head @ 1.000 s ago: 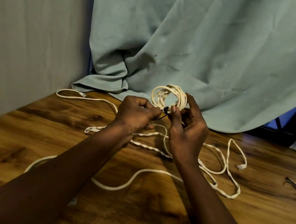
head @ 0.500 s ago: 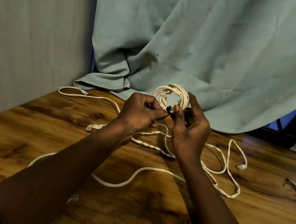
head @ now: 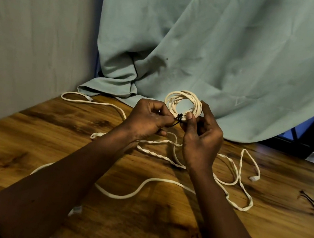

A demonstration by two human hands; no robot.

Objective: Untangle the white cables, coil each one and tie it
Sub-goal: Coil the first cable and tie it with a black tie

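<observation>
Head view, Q: Where is the coil [head: 184, 104]?
A: Twelve o'clock, pinched by right hand [head: 202, 138]; left hand [head: 147, 120] grips black tie [head: 179, 118]. Cinch snugly, keeping loops aligned.

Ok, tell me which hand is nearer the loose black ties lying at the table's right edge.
Right. The right hand is up at the coiled cable, well left of the black ties; the left hand is farther left again.
</observation>
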